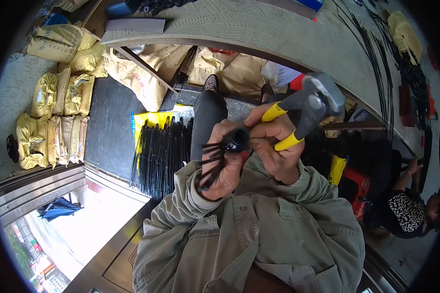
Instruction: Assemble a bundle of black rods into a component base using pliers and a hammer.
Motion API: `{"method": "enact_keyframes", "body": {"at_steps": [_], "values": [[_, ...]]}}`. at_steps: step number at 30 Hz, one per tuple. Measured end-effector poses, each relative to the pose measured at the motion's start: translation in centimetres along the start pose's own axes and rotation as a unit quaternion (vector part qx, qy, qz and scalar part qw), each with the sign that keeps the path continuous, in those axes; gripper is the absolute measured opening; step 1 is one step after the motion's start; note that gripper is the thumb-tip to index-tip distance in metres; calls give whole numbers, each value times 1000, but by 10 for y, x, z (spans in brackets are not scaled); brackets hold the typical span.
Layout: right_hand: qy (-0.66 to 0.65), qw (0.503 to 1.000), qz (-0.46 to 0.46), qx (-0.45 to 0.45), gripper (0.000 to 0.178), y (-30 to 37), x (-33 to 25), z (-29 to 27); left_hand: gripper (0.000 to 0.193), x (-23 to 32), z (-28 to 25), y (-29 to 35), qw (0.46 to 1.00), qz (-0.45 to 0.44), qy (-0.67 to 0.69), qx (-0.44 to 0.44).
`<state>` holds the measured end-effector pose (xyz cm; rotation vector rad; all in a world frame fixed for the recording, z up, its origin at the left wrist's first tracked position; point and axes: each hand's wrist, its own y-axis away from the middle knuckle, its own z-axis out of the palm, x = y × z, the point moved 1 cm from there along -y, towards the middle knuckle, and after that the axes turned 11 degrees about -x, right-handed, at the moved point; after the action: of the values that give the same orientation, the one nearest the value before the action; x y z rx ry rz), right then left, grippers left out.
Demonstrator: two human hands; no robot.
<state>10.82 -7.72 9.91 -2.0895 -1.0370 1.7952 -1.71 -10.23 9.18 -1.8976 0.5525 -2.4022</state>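
Note:
My left hand (225,171) is closed around what looks like a black umbrella frame (236,140). Its round hollow end faces up, and thin black ribs fan out on the left past my fingers. In my right hand (281,156) are end-cutting pincers (314,105) with yellow and dark grey handles, their broad metal head pointing up and to the right, away from the frame. The thumb and fingertips of that hand meet beside the frame's round end; whether they pinch some small part there I cannot make out.
Beside my left leg stands a bundle of black ribbed frames (164,146). A grey worktable (230,24) spans the front, with long thin black rods (376,63) on its right. Full sacks (54,136) line the left wall. At far right sits another person (401,210) near a red stool (354,188).

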Motion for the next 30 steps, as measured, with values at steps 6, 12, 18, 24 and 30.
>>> {"method": "enact_keyframes", "body": {"at_steps": [6, 12, 18, 24, 30], "values": [[-86, 993, 54, 53, 11, 3, 8, 14, 45, 1, -16, -3, 995, -14, -68, -66], [281, 956, 6, -83, 17, -2, -2, -28, 39, -9, -43, 0, 996, -29, 46, -74], [518, 825, 10, -226, 21, 14, -18, -64, 37, -25, -46, 13, 993, -104, -12, -53], [545, 807, -17, -225, 17, 0, -13, -57, 41, -22, -43, 18, 993, -62, 79, -65], [610, 756, -49, -232, 19, -13, -23, -63, 60, -5, -32, 4, 991, -116, 50, -36]]}}
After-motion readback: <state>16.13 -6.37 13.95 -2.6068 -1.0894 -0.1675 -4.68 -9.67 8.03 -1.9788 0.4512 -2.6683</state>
